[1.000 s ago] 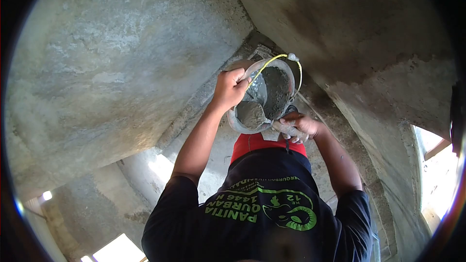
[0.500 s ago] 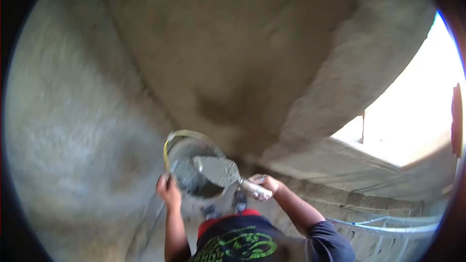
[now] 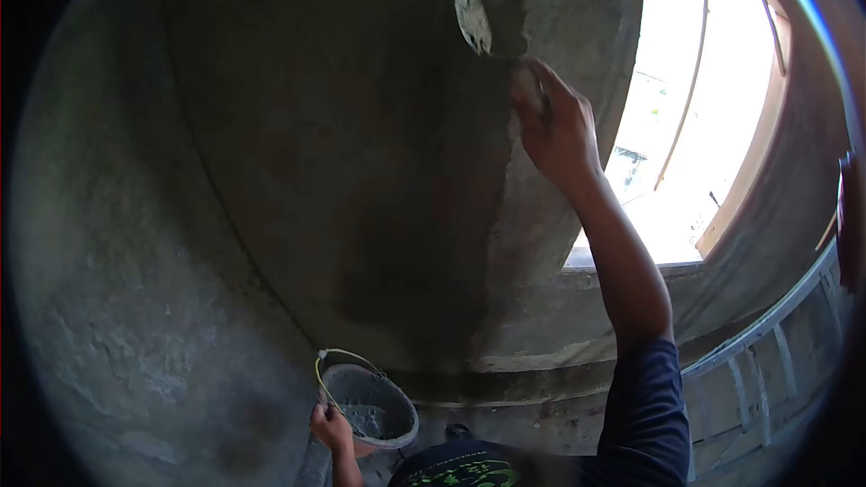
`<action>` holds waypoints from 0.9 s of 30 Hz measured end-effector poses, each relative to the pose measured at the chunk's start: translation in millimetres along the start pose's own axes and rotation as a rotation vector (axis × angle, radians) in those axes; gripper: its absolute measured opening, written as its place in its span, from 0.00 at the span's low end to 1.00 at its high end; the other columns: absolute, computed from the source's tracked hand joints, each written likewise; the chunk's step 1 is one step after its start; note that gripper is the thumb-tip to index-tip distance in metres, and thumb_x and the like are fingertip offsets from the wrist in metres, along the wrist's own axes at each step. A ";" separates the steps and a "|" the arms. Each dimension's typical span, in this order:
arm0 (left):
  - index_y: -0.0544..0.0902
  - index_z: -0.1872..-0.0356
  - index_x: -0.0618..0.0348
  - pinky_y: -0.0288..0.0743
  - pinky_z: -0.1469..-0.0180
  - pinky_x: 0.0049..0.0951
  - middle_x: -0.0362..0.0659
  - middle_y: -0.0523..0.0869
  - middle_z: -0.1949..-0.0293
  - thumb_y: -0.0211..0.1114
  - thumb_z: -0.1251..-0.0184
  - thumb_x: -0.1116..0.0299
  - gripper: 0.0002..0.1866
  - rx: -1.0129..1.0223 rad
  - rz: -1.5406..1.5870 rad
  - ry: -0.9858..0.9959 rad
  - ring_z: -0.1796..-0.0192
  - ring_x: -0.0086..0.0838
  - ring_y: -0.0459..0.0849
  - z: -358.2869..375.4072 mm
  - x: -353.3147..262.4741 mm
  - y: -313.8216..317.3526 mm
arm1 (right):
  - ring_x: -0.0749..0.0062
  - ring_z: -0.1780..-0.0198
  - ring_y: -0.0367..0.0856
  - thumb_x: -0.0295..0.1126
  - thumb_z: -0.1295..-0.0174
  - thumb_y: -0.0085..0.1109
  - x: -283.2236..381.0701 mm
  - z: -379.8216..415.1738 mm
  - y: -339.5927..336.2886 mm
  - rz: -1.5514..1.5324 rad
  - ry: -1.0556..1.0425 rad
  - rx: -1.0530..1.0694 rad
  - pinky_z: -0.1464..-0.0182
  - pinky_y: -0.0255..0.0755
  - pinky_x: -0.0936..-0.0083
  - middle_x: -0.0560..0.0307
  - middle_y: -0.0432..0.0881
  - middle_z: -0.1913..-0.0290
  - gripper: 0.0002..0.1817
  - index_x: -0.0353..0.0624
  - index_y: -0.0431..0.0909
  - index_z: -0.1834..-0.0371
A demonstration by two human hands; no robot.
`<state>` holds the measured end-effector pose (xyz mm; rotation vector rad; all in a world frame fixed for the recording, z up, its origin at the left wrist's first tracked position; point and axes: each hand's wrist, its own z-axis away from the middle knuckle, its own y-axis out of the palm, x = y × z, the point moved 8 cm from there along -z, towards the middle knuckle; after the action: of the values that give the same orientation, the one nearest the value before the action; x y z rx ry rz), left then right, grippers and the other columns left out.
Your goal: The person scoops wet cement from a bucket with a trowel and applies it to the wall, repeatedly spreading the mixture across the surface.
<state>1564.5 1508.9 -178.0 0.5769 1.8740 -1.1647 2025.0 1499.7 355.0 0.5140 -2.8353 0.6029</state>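
My right hand point(image 3: 561, 126) is raised high and closed round the handle of a trowel point(image 3: 470, 7). The trowel's narrow-looking blade points up against the dark, damp-looking wall point(image 3: 397, 144). Low down, my left hand point(image 3: 333, 428) is closed on the yellow handle point(image 3: 322, 377) of a bucket point(image 3: 408, 433). Grey wet mortar point(image 3: 365, 417) lies inside the bucket, which hangs near my body.
A bright window opening point(image 3: 686, 117) with a wooden frame is at the right. A metal ladder point(image 3: 762, 379) lies at the lower right. Another rough wall point(image 3: 117, 289) stands at the left, meeting the dark wall at a corner.
My right hand has moved with the trowel from over the bucket up to the wall. My left hand still holds the bucket, now lower in view. The view has tilted upward.
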 end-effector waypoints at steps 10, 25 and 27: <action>0.81 0.70 0.75 0.75 0.62 0.51 0.63 0.85 0.71 0.65 0.35 0.74 0.10 -0.017 -0.040 0.030 0.66 0.59 0.86 -5.8 25.8 -5.4 | 0.40 0.53 0.88 0.37 0.29 0.53 -30.3 -47.0 30.6 0.721 0.156 -0.032 0.52 0.83 0.50 0.35 0.81 0.46 0.29 0.47 0.67 0.24; 0.80 0.67 0.78 0.76 0.58 0.49 0.65 0.85 0.66 0.61 0.37 0.77 0.08 -0.025 -0.107 -0.090 0.62 0.58 0.86 -0.3 81.0 -54.1 | 0.37 0.55 0.87 0.41 0.30 0.57 -6.0 -66.6 -6.4 0.587 -0.092 -0.136 0.54 0.82 0.48 0.36 0.85 0.56 0.25 0.47 0.73 0.31; 0.80 0.66 0.78 0.76 0.58 0.50 0.65 0.85 0.66 0.61 0.37 0.77 0.08 -0.031 -0.108 -0.110 0.62 0.59 0.86 3.3 79.3 -54.1 | 0.39 0.55 0.88 0.40 0.29 0.55 -9.5 -77.2 8.0 0.652 -0.091 -0.072 0.54 0.83 0.49 0.36 0.84 0.53 0.25 0.47 0.72 0.30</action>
<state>1483.1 1477.4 -217.9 0.3903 1.8440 -1.2106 2039.8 1542.1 419.0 -0.4327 -3.0757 0.5776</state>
